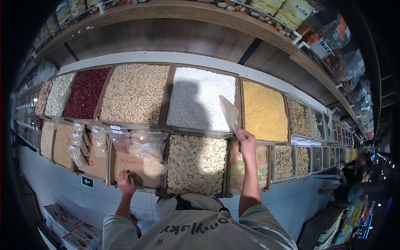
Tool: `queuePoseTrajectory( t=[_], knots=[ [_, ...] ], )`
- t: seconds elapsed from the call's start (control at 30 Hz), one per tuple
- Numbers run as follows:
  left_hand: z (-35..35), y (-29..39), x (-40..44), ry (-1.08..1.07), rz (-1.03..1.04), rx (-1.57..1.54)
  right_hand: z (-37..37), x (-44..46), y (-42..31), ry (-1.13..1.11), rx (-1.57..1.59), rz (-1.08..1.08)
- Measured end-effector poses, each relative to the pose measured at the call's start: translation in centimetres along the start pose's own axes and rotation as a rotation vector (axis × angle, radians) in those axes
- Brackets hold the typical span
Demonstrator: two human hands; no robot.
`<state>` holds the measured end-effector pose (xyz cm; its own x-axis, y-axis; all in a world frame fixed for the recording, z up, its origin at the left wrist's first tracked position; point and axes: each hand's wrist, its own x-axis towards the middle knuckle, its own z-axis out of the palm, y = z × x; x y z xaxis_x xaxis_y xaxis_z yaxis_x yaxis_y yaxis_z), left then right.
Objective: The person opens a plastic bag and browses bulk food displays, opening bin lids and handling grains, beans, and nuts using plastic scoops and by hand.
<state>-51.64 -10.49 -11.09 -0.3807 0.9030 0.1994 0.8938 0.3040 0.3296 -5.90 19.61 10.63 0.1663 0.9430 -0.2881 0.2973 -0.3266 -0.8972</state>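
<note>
My right hand [246, 139] is closed around the handle of a translucent scoop [229, 111]. The scoop's blade lies over the right part of the bin of white grains [200, 98], beside the bin of yellow grains [264, 110]. At the lower left, my left hand [126, 182] rests with bent fingers at the front of a cardboard-lined bin [137, 174] that holds clear bags of grain [153, 166]. Whether its fingers grip anything is too small to tell. Between my hands is a bin of pale dried slices [196, 162].
Bins of pale beans [133, 91] and dark red beans [86, 93] stand at the left. A wooden shelf [187, 14] runs above the bins. Lidded compartments [301, 118] continue to the right. Boxes [73, 227] stand on the floor at the lower left; people are at the far right.
</note>
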Motion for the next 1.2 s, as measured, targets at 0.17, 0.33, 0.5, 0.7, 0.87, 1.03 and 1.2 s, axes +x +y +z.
queuePoseTrajectory(
  t=[0.17, 0.33, 0.5, 0.7, 0.87, 1.03, 1.2],
  knots=[
    [0.1, -0.1, 0.0, 0.007, 0.010, 0.010, 0.0, -0.1, -0.7, -0.002, -0.038, 0.010],
    [-0.1, 0.2, 0.0, -0.001, 0.000, 0.011, 0.3, 0.7, -0.1, -0.027, -0.053, 0.004],
    [-0.4, 0.3, 0.1, 0.001, -0.007, -0.011, -0.5, 0.8, 1.3, -0.096, 0.504, 0.196],
    [-0.1, 0.1, 0.0, 0.017, 0.012, -0.009, -2.0, 1.3, 3.5, -0.240, 0.851, 0.323],
    [-0.1, 0.1, 0.0, 0.021, 0.017, 0.000, -2.4, 1.7, 5.2, -0.245, 0.893, 0.295],
    [0.0, 0.1, 0.1, 0.018, 0.016, 0.004, -0.4, -0.1, 1.9, 0.052, 0.207, 0.005],
    [0.0, 0.0, 0.0, 0.016, 0.011, 0.000, 0.1, -0.2, 1.8, 0.105, -0.118, -0.193]
  ],
)
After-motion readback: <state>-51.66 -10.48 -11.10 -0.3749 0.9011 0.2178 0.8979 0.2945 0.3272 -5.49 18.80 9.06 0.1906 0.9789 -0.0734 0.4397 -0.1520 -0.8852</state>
